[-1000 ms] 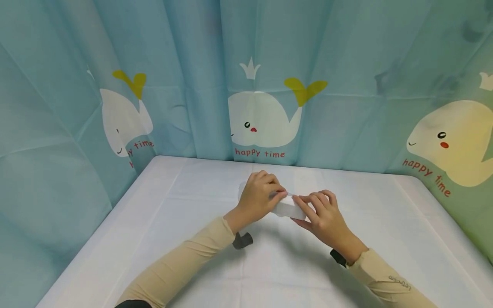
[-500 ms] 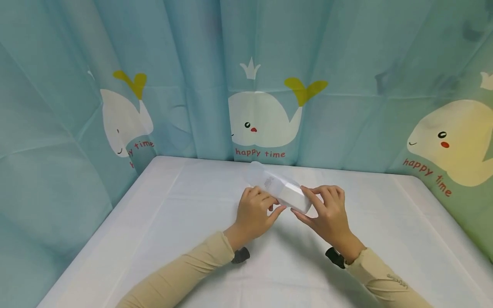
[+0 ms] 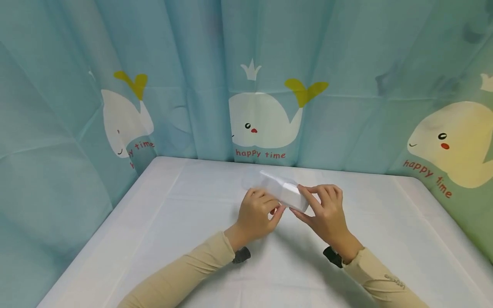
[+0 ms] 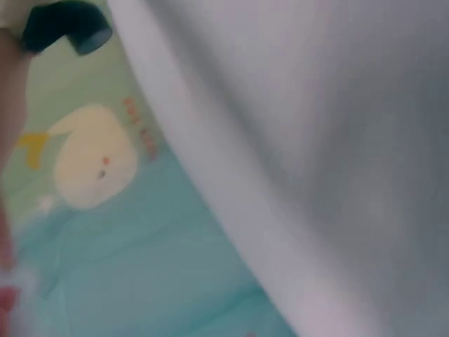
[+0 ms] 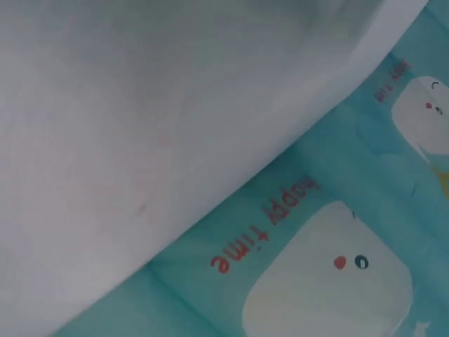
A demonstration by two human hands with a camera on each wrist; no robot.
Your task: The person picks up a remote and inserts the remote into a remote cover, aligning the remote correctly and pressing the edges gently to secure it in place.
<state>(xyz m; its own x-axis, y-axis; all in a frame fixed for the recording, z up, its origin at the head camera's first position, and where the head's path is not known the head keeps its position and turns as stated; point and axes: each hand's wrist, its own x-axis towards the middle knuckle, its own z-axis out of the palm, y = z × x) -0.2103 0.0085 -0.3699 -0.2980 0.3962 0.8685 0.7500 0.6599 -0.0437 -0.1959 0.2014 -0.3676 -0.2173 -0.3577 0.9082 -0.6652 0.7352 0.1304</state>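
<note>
A small white box-like package (image 3: pixel 292 196) with a clear, glossy plastic part reaching up to the left is held above the table in the head view. My right hand (image 3: pixel 327 216) pinches its right end between thumb and forefinger. At the package's lower left edge my left hand (image 3: pixel 255 216) has its fingers curled in, thumb and forefinger pinching that edge. The left fingers cover part of the clear side. In the left wrist view, a blurred fingertip (image 4: pixel 7 300) shows at the lower left corner; the right wrist view catches neither hand.
A white-covered table (image 3: pixel 185 214) spreads beneath both hands. Behind it hangs a blue-green curtain (image 3: pixel 208 85) printed with whales. Black wrist cameras (image 3: pixel 333 256) are strapped under both wrists, below beige sleeves (image 3: pixel 192 263).
The left hand has come off the top of the package and down to its lower edge. The package has tilted, showing its clear part, which has since dipped slightly.
</note>
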